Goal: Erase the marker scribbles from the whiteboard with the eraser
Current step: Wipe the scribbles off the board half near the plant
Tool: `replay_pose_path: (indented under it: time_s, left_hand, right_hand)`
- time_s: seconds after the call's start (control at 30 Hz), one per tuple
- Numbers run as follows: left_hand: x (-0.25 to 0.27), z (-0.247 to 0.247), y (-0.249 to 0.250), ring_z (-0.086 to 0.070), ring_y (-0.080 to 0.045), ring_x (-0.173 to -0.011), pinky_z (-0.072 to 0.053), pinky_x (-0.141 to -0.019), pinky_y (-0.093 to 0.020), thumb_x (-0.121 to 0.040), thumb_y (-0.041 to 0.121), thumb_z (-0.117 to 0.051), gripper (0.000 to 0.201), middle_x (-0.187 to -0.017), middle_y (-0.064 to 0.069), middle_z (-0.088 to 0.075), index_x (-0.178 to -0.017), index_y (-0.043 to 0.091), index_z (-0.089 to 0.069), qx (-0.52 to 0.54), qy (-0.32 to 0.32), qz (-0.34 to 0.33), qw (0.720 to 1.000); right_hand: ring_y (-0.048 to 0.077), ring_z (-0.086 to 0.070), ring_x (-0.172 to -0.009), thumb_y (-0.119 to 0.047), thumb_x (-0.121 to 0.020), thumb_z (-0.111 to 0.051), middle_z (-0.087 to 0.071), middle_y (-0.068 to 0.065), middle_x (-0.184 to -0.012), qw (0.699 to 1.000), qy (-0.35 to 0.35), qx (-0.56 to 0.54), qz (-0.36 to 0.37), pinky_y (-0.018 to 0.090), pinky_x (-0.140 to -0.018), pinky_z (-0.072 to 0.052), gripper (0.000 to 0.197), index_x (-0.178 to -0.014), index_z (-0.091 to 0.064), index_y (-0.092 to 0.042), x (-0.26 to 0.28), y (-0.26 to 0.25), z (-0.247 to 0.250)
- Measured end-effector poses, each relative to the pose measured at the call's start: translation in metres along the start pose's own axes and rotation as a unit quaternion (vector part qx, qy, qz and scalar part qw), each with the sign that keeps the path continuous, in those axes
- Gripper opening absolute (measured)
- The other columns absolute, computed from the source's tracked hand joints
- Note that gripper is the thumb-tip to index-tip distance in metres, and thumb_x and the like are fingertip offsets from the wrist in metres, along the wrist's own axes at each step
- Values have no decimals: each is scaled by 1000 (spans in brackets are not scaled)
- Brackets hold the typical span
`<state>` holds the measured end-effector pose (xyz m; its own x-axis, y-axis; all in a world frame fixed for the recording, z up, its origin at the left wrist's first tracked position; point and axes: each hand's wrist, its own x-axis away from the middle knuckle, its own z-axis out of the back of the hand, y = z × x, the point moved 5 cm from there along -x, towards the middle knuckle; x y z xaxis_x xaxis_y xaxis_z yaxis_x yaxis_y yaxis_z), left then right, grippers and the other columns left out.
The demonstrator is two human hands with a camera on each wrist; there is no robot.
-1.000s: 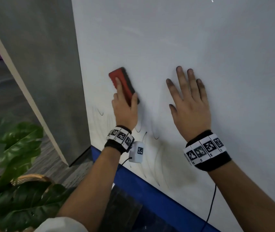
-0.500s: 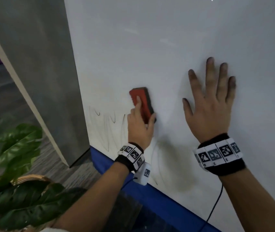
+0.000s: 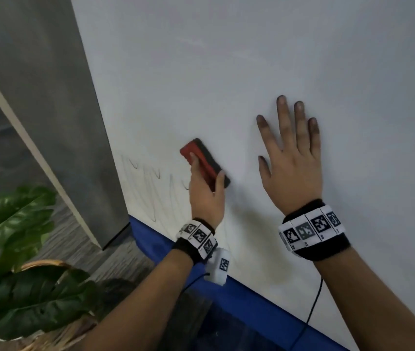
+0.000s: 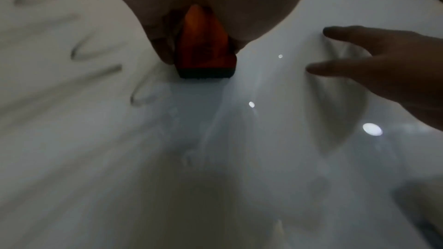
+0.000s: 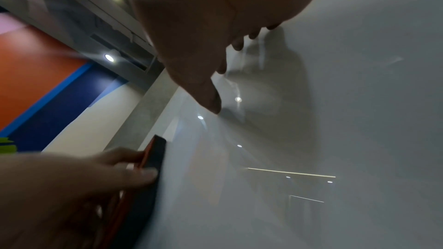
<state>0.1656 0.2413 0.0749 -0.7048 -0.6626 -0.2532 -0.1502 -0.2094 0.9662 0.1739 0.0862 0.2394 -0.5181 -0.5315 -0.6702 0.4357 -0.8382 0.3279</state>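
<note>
The person's left hand (image 3: 205, 196) is gripping a red-backed rectangular eraser with a dark felt face (image 3: 202, 162), forefinger lying along its upper edge and thumb clamped on the lower side, and is pressing the felt flat against the glossy white whiteboard (image 3: 252, 72). The eraser is sitting tilted, its top end leaning left, low on the board and just right of the thin dark marker scribbles (image 3: 148, 178), which are running in loops and long faint strokes down toward the blue strip along the board's bottom edge (image 3: 239, 292). In the left wrist view the felt edge (image 4: 206, 75) is meeting the board, with smeared curls of ink (image 4: 95, 54) to its left; motion blur is making it hard to tell whether the nearest curl is touching the eraser.

The right hand (image 3: 292, 168) is resting on the board well right of the eraser, fingers straight and spread, holding nothing, its fingertips (image 3: 281, 100) darkened. Both wrists are wearing black bands with white coded tags (image 3: 312, 230). A grey column (image 3: 57, 110) is standing left of the board, with a green leafy plant in a woven basket (image 3: 16, 249) below it.
</note>
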Motion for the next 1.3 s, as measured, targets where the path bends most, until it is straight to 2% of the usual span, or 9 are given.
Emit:
replay_pose_path:
  time_s: [0.13,0.27,0.5,0.67,0.77,0.83,0.9,1.1,1.3]
  left_hand:
    - [38,-15,-54,-57,-23,-129,-45,-112,-33,-101,30,-57,81,-149,-7,-50,-161,29,-3,27,4,124,992]
    - [48,-15,-69,-59,-35,-124,-42,-99,-26,-103,32,-54,79,-142,-15,-57,-162,24,-2,14,18,213,977]
    - [70,-53,-12,-55,-12,-131,-44,-111,-26,-98,39,-60,77,-150,1,-49,-151,51,-6,42,-2,70,997]
    - [136,-83,-91,-65,-29,-115,-50,-96,-27,-101,29,-59,79,-137,-14,-60,-159,24,-6,52,-1,259,964]
    - [169,-99,-116,-61,-32,-110,-51,-104,-49,-101,28,-59,77,-139,-21,-56,-158,22,-7,99,-3,367,925]
    - [164,-99,-111,-57,-26,-109,-49,-107,-51,-102,29,-58,78,-142,-16,-54,-159,24,-5,126,14,373,919]
    - [148,-92,-100,-54,-21,-111,-44,-110,-38,-103,33,-55,76,-138,-10,-54,-160,28,-5,126,40,335,933]
    - [130,-79,-86,-56,-9,-111,-40,-98,-21,-103,35,-55,72,-130,4,-57,-159,33,-10,83,47,221,971]
    - [205,-130,-175,-52,-17,-122,-39,-98,-22,-107,31,-47,72,-147,-7,-48,-162,28,0,126,80,336,930]
  right_hand:
    - [36,-1,-156,-21,-93,-62,-1,13,-170,1000,-19,-16,0,50,-127,-2,76,-160,-25,-20,13,1,-9]
    - [35,-4,-157,-16,-91,-64,-2,12,-170,999,-41,-18,25,49,-127,-2,78,-160,-26,-20,38,6,-21]
    - [31,-9,-155,-14,-89,-64,-15,9,-169,1000,12,-10,-12,50,-126,1,69,-152,-41,-26,70,35,-12]
    - [33,-1,-155,-21,-93,-66,-7,11,-170,999,-35,-2,-5,48,-126,7,77,-160,-27,-24,103,52,-30]
    - [33,-1,-155,-22,-94,-65,-5,11,-170,999,-51,1,12,47,-125,9,79,-161,-23,-23,116,54,-35]
    - [34,-3,-155,-21,-94,-65,-6,12,-170,999,-48,4,23,47,-125,8,79,-161,-23,-23,120,56,-35]
    - [34,-4,-155,-20,-93,-64,-7,13,-170,998,-44,6,33,47,-125,8,79,-161,-23,-22,123,57,-35]
    - [36,-7,-155,-16,-93,-63,-8,13,-169,999,-35,16,27,49,-125,5,80,-161,-21,-23,129,55,-43]
    - [39,-13,-154,-16,-92,-64,-13,15,-168,998,-30,34,35,50,-125,0,79,-160,-24,-24,144,54,-53]
